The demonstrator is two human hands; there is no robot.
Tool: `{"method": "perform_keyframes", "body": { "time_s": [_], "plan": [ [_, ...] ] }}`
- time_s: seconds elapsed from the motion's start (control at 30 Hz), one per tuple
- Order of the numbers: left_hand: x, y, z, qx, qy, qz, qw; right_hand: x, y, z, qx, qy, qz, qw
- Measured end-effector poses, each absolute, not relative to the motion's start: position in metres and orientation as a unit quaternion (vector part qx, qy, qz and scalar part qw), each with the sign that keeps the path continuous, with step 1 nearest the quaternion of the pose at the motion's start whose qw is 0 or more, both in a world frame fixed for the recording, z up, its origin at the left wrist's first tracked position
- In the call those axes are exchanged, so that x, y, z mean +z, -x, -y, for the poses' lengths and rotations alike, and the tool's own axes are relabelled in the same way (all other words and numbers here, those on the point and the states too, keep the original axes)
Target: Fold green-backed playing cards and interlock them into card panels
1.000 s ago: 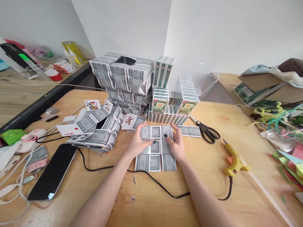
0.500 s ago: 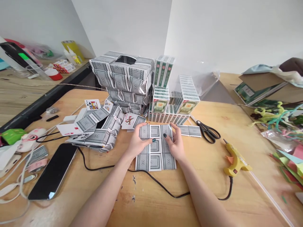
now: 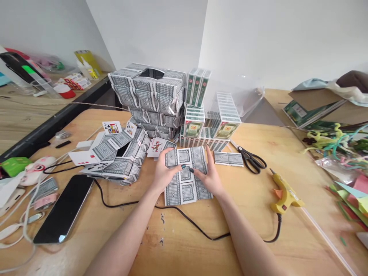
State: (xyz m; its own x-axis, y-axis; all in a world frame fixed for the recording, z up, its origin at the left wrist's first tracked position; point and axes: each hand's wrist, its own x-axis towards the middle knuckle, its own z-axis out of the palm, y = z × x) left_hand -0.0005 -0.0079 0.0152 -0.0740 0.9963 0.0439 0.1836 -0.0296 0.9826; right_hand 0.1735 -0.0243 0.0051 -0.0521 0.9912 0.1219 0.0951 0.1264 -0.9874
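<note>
A flat panel of joined playing cards point(image 3: 186, 188), grey patterned backs up, lies on the wooden table in front of me. My left hand point(image 3: 164, 174) grips its left side, thumb on top near the middle. My right hand point(image 3: 209, 177) grips the right side, fingers curled under the far row. The far row of cards is bent upward off the table. A black cable point(image 3: 184, 218) runs under the panel's near edge.
Behind stand a box built of cards point(image 3: 149, 96) and stacked card packs point(image 3: 209, 122). Loose cards point(image 3: 115, 153) and a phone point(image 3: 64, 209) lie left. Scissors point(image 3: 250, 159), a yellow glue gun point(image 3: 284, 193) and two joined cards point(image 3: 228, 158) lie right.
Both hands have folded the far row of the card panel up from flat; the thumbs slid slightly toward me along the fold.
</note>
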Motion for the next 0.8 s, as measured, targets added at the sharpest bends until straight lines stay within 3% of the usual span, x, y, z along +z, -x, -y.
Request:
{"method": "perform_keyframes", "body": {
  "time_s": [0.43, 0.8],
  "plan": [
    [0.0147, 0.0023, 0.0078, 0.505, -0.527, -0.559, 0.393, 0.0039, -0.1793, 0.0205, 0.571, 0.463, 0.527, 0.426],
    [0.0144, 0.0031, 0.007, 0.515, -0.534, -0.553, 0.38, 0.0056, -0.1793, 0.0221, 0.57, 0.463, 0.529, 0.426]
  ]
}}
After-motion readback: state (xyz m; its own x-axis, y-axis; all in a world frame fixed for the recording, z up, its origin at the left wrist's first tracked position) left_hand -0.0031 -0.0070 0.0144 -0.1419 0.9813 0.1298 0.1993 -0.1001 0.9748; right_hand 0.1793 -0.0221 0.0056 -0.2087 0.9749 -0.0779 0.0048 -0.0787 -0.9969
